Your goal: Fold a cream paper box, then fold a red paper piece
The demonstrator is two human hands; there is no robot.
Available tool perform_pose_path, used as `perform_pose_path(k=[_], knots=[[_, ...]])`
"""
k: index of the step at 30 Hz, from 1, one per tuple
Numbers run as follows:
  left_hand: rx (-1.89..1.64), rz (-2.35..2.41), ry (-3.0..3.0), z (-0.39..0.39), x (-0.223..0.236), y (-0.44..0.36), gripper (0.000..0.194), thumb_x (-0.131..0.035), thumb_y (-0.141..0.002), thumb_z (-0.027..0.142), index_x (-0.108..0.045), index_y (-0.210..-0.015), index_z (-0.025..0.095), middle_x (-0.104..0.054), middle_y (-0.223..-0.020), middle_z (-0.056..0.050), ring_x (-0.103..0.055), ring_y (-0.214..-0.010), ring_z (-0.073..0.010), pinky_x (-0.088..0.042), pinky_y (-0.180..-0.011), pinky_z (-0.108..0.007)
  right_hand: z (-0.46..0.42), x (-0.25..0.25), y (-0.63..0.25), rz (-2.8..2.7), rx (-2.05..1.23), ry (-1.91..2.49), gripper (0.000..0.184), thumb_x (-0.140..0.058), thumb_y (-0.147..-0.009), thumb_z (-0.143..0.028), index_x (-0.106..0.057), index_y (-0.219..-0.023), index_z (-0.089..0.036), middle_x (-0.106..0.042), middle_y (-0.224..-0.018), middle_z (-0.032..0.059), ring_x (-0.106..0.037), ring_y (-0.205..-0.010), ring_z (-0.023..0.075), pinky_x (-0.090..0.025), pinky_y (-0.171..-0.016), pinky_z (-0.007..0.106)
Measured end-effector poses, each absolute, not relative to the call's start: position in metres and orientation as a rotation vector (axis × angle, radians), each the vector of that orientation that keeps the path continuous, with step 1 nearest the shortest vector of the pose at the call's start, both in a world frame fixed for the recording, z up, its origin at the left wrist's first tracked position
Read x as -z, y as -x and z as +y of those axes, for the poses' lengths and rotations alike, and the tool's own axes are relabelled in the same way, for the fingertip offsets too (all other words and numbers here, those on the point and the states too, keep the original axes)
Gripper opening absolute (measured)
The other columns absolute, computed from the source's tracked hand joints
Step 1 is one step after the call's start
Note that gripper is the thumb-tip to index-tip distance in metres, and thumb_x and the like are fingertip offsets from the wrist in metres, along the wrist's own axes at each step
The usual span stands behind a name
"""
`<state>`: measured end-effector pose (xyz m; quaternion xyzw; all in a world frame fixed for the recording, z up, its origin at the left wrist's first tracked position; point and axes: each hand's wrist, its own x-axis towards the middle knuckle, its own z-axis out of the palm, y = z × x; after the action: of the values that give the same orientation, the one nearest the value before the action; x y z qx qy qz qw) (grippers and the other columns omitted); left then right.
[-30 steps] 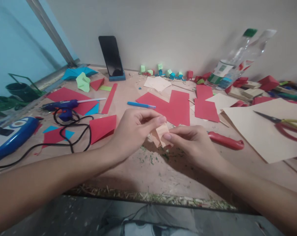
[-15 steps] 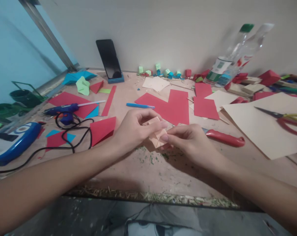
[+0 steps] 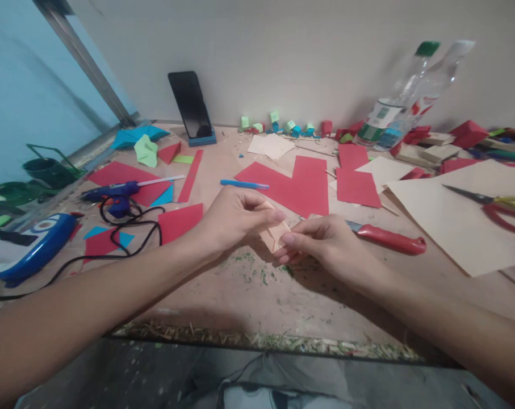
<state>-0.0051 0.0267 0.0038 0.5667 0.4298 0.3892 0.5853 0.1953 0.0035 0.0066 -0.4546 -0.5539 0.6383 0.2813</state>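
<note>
A small piece of folded cream paper (image 3: 275, 234) is held between both hands above the middle of the table. My left hand (image 3: 240, 218) grips its upper left side, the thumb lying along the top. On its lower right edge, my right hand (image 3: 321, 237) pinches it between thumb and fingers. Part of the paper is hidden behind my fingers. Just right of my right hand lies a knife with a red handle (image 3: 391, 238). Beyond my left hand a blue pen (image 3: 244, 184) rests partly on a large sheet of red paper (image 3: 306, 184).
A glue gun (image 3: 112, 190) with its black cord lies to the left, near a blue tape dispenser (image 3: 36, 250). A phone (image 3: 191, 105) stands at the back. Two bottles (image 3: 380, 119) stand back right. Scissors (image 3: 491, 201) rest on cream paper (image 3: 448, 227) at right.
The folded paper looks flatter and smaller between my fingers, with its upper flap pressed down under my left thumb. Both hands keep their hold and have barely moved.
</note>
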Motion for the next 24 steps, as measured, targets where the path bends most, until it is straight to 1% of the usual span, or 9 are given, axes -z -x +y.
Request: perform_pose_path(k=[3,8,13,17,19,21,22,24], knots=[[-0.936,1.021,-1.339,0.028,-0.005,0.006,0.022,-0.082,-0.077,0.029,-0.073,-0.061,0.017,-0.066,-0.059,-0.001,-0.060,-0.053,-0.0132,-0.046,-0.048,-0.024,0.005,-0.005,-0.197,-1.472,-1.706,1.217,0.034,-0.084,-0.082,-0.050,-0.083,-0.078,-0.016,-0.083,-0.079,0.0110,-0.080,-0.075,0.0228,-0.063,-0.073,0.034],[-0.969,1.100,-1.272,0.029,-0.005,0.007,0.020,-0.085,-0.076,0.032,-0.075,-0.067,0.016,-0.072,-0.063,-0.004,-0.065,-0.054,-0.0167,-0.051,-0.050,-0.028,0.007,-0.003,-0.201,-1.483,-1.645,1.232,0.029,-0.083,-0.085,-0.045,-0.085,-0.083,-0.017,-0.083,-0.084,0.0104,-0.078,-0.078,0.0206,-0.060,-0.073,0.031],[-0.909,1.031,-1.216,0.032,-0.002,0.008,0.023,-0.082,-0.080,0.036,-0.076,-0.072,0.015,-0.074,-0.066,-0.007,-0.068,-0.055,-0.0193,-0.053,-0.051,-0.030,0.009,-0.006,-0.203,-1.501,-1.630,1.233,0.028,-0.081,-0.087,-0.043,-0.085,-0.079,-0.016,-0.083,-0.080,0.0106,-0.075,-0.073,0.0193,-0.057,-0.073,0.031],[-1.025,1.048,-1.287,0.039,-0.001,0.010,0.027,-0.083,-0.080,0.041,-0.077,-0.074,0.015,-0.071,-0.065,-0.004,-0.062,-0.056,-0.0136,-0.048,-0.052,-0.024,0.014,-0.010,-0.206,-1.496,-1.482,1.274,0.028,-0.080,-0.086,-0.043,-0.084,-0.075,-0.017,-0.081,-0.075,0.0087,-0.071,-0.069,0.0177,-0.053,-0.068,0.029],[-1.093,1.076,-1.330,0.038,-0.003,0.009,0.026,-0.083,-0.080,0.040,-0.077,-0.073,0.015,-0.069,-0.064,-0.002,-0.059,-0.057,-0.0120,-0.046,-0.054,-0.023,0.016,-0.011,-0.206,-1.483,-1.442,1.264,0.028,-0.081,-0.084,-0.044,-0.084,-0.077,-0.017,-0.080,-0.075,0.0074,-0.070,-0.069,0.0184,-0.051,-0.066,0.030],[-1.095,1.107,-1.421,0.033,-0.007,0.007,0.023,-0.080,-0.084,0.037,-0.077,-0.075,0.016,-0.073,-0.070,-0.004,-0.063,-0.063,-0.0136,-0.048,-0.058,-0.024,0.016,-0.012,-0.206,-1.539,-1.392,1.253,0.027,-0.081,-0.083,-0.044,-0.085,-0.086,-0.018,-0.081,-0.081,0.0063,-0.070,-0.071,0.0194,-0.050,-0.066,0.030],[-1.079,1.118,-1.493,0.029,-0.009,0.005,0.021,-0.078,-0.086,0.035,-0.079,-0.077,0.016,-0.076,-0.076,-0.005,-0.066,-0.069,-0.0156,-0.049,-0.061,-0.025,0.015,-0.012,-0.206,-1.572,-1.349,1.251,0.026,-0.082,-0.083,-0.043,-0.086,-0.090,-0.018,-0.082,-0.085,0.0060,-0.070,-0.074,0.0200,-0.050,-0.068,0.030],[-1.055,1.075,-1.598,0.021,-0.012,0.002,0.020,-0.077,-0.088,0.034,-0.081,-0.081,0.016,-0.079,-0.086,-0.008,-0.069,-0.079,-0.0187,-0.052,-0.068,-0.027,0.014,-0.011,-0.205,-1.571,-1.298,1.220,0.023,-0.083,-0.082,-0.041,-0.085,-0.092,-0.020,-0.082,-0.090,0.0056,-0.070,-0.079,0.0206,-0.051,-0.072,0.031]])
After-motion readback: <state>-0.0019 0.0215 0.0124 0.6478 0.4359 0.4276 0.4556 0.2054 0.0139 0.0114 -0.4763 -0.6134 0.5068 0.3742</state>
